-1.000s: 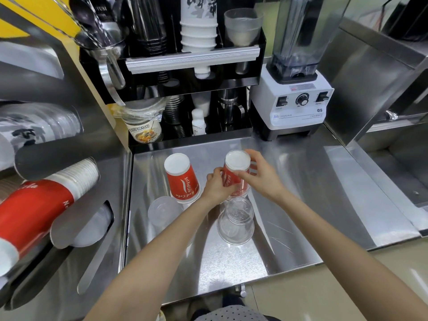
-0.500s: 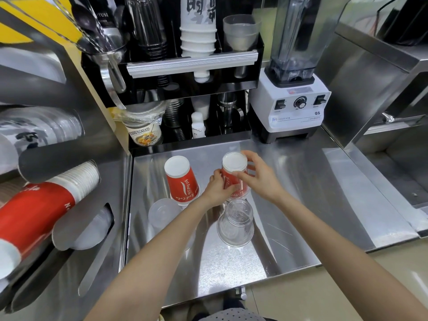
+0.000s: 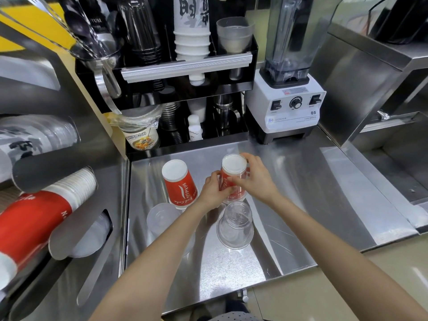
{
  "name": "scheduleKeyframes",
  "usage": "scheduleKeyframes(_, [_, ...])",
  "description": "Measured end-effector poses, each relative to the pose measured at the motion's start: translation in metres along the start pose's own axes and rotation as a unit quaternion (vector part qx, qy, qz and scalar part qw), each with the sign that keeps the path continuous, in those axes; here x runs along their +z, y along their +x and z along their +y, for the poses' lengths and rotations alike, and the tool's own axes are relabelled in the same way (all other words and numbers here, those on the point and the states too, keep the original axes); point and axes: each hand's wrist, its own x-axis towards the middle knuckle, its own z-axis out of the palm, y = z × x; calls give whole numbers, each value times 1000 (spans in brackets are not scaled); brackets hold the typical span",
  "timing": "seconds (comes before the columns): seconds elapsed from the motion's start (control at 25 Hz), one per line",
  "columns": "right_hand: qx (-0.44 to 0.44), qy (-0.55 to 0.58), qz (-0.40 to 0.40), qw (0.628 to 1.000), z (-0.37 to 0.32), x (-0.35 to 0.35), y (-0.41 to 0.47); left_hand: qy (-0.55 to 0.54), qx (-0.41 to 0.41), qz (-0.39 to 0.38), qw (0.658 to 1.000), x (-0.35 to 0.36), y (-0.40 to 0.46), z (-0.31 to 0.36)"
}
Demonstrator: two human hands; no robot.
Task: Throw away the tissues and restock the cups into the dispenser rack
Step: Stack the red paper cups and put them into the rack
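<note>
Upturned red paper cup [image 3: 232, 179] on the bench [image 3: 301, 193], gripped at its sides by left hand [image 3: 214, 191] and right hand [image 3: 256, 179], both closed around it. Judged light, thin-walled, easily crushed; best held low near the rim.

Two red cups [image 3: 179, 184] stand upside down on the bench [image 3: 301, 193]; one [image 3: 232, 174] has a clear cup over it. Two clear cups [image 3: 235, 224] stand nearby. The rack [image 3: 34, 218] holds red cups.

A stainless-steel bench [image 3: 301, 181] is lit from above, with glare across its surface. A white blender [image 3: 287, 100] is set at its back edge. A beige tiled floor [image 3: 324, 297] is seen below its front edge.
</note>
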Motion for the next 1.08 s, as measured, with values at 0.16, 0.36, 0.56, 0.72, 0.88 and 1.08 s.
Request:
scheduleKeyframes(0.16, [-11, -4, 2, 1000, -3, -5, 2, -23, -12, -23, 999, 1, 1, 4])
scheduleKeyframes(0.36, [-15, 5, -8, 1000, -6, -11, 1, -24, -23, -51, 998, 0, 2, 7])
scheduleKeyframes(0.56, [-4, 20, -9, 1000, -5, -15, 1, -33, -9, -7, 999, -1, 1, 6])
scheduleKeyframes(0.72, [-7, 32, -8, 999, -8, -16, 2, -62, 6, 18, 998, -1, 1, 10])
scheduleKeyframes(0.88, [-16, 52, -7, 998, -11, -15, 2, -54, 13, -3, 998, -1, -1, 10])
scheduleKeyframes(1.08, [-7, 62, -3, 998, -8, -21, 4, -75, -5, -33, 997, 1, 2, 12])
